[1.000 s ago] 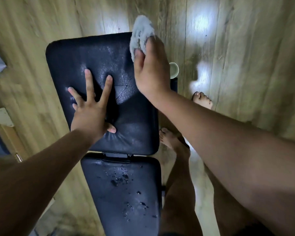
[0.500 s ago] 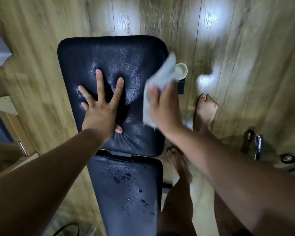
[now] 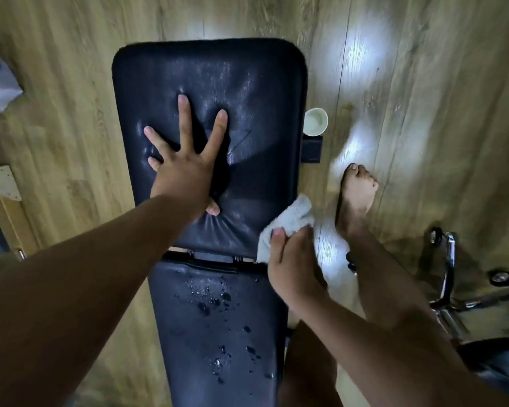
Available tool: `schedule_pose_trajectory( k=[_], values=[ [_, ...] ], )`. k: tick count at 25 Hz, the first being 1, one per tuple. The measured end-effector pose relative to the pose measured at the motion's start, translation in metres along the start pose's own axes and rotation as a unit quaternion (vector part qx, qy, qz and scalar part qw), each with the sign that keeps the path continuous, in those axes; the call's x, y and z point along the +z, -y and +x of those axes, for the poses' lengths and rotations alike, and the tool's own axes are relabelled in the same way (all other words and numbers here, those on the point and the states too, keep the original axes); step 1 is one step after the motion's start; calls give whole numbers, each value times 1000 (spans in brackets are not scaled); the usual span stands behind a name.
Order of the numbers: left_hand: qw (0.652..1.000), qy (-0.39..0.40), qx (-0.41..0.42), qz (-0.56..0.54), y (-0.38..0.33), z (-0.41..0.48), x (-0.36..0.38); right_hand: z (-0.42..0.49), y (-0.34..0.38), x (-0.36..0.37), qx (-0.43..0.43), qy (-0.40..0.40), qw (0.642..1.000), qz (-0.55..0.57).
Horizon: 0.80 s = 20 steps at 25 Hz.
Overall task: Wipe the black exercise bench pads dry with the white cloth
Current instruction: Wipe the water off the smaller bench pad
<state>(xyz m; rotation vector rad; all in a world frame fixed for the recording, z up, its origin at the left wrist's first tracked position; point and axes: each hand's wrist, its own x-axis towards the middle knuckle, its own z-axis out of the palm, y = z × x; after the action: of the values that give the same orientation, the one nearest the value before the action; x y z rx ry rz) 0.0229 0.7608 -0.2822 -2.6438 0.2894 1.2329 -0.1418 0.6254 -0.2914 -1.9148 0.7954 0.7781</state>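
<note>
— Where does the one view look from?
— From the person's head, wide-angle, facing forward and steeply down.
— How near?
— Close: the black padded vinyl exercise bench pads [image 3: 247,69] run up the middle, pale wood-plank floor [image 3: 71,83] on both sides, lines bowing at the edges.

Dim, wide-angle view; glare patches on the wooden floor [image 3: 362,57], edges warped.
</note>
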Motion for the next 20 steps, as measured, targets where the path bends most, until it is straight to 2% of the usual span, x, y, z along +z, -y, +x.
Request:
schedule_pose_trajectory(
  k=[3,5,7,10,13,16,20],
  values=[
    [1000,-15,-4,-18,2,-2,2,75,45,-9,-95,-141,981,91],
    [999,-27,1,-37,2,-4,4,124,85,-30,-130,-184,969,103],
    [998,-44,11,-31,4,-2,3,143,95,-37,-142,-205,963,107],
    [998,-53,16,-32,7,-9,3,79,37,4,-104,-192,974,54],
    [997,-66,20,-18,3,-15,3,14,-25,40,-113,-223,968,16],
    [998,-64,19,-4,2,-14,2,-19,-64,54,-119,-139,983,-7],
    [999,-33,0,-18,3,-11,1,-7,-77,15,-176,-93,969,-148]
  ],
)
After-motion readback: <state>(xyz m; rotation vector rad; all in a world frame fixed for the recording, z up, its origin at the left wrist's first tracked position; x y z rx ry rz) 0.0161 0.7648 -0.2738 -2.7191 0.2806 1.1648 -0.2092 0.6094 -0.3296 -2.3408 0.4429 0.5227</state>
